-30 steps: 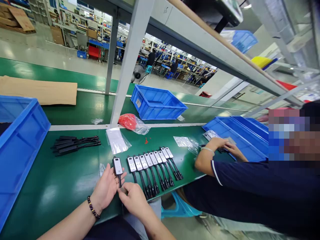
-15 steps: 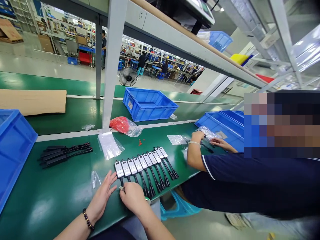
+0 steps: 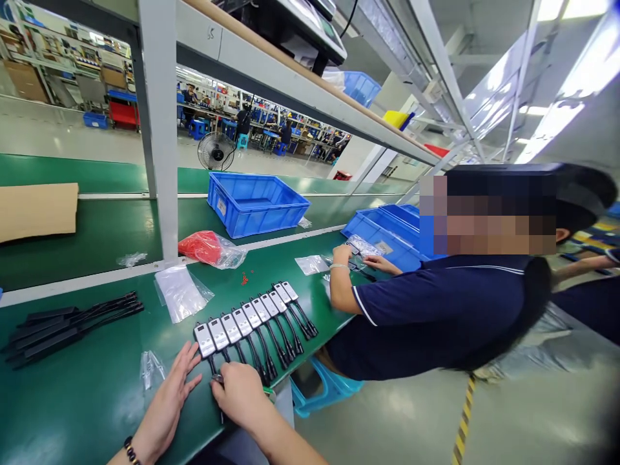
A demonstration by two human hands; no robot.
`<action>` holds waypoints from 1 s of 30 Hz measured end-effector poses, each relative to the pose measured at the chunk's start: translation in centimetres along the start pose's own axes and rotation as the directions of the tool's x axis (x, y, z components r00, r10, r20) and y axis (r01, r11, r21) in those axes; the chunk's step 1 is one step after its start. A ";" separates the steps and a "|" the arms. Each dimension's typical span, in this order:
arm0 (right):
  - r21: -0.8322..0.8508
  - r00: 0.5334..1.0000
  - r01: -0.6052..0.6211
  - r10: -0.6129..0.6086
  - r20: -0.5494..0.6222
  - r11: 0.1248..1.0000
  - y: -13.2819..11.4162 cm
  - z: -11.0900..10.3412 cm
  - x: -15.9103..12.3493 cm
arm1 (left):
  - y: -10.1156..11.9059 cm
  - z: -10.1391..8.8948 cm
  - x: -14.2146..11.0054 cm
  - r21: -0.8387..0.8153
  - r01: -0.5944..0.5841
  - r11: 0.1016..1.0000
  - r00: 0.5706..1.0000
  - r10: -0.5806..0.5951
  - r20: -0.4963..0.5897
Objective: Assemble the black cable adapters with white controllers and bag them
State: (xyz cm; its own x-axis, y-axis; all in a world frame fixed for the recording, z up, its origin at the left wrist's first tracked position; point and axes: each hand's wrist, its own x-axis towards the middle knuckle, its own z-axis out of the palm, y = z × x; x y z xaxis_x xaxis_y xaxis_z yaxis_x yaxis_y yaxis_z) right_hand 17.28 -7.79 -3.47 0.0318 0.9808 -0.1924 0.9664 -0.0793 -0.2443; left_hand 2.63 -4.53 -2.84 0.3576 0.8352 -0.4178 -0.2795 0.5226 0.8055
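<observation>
A row of several small black modules with pale faceplates and black cable tails (image 3: pixel 241 321) lies slanting across the green bench. My left hand (image 3: pixel 170 395), fingers spread, rests beside the module at the row's left end (image 3: pixel 204 340), holding nothing. My right hand (image 3: pixel 241 395) is closed over that module's cable. A slim tool with a metal tip and green end (image 3: pixel 269 391) sits in the right fist; its kind is mostly hidden. Left of the row lie a stack of black modules with cables (image 3: pixel 72 326) and a clear plastic scrap (image 3: pixel 151 370).
White plastic bags (image 3: pixel 180 294), a bag of red bits (image 3: pixel 206 248) and loose red rings (image 3: pixel 245 278) lie behind the row. A blue crate (image 3: pixel 259 216) stands beyond the rail, near a white post (image 3: pixel 162 142). At right, a co-worker (image 3: pixel 431 316) handles cables beside blue crates (image 3: pixel 382 236).
The module that lay on my left palm now sits at the row's left end. My left hand has come away from it. The view has swung right; the co-worker's hands have shifted.
</observation>
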 end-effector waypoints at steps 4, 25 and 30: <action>0.029 1.000 0.005 -0.005 -0.023 1.000 0.8 0.4 -0.4 | 0.4 0.8 0.0 -0.007 0.021 1.000 1.000 -0.021 -0.013; 0.266 0.845 -0.464 0.512 -0.153 0.845 23.0 -6.6 10.8 | -0.4 0.9 0.4 0.064 -0.016 0.998 0.999 0.019 -0.043; 0.261 0.892 -0.413 0.445 -0.076 0.872 23.7 -6.8 11.4 | -0.6 0.6 0.3 0.075 -0.029 0.997 0.999 0.032 -0.033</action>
State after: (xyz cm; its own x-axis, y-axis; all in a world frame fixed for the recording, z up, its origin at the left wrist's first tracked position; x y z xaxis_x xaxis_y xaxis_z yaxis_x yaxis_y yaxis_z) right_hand 42.29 2.75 -4.94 0.4783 0.8532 -0.2080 0.7636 -0.5210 -0.3814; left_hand 3.45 -4.69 -3.18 0.3193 0.8565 -0.4055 -0.2223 0.4836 0.8466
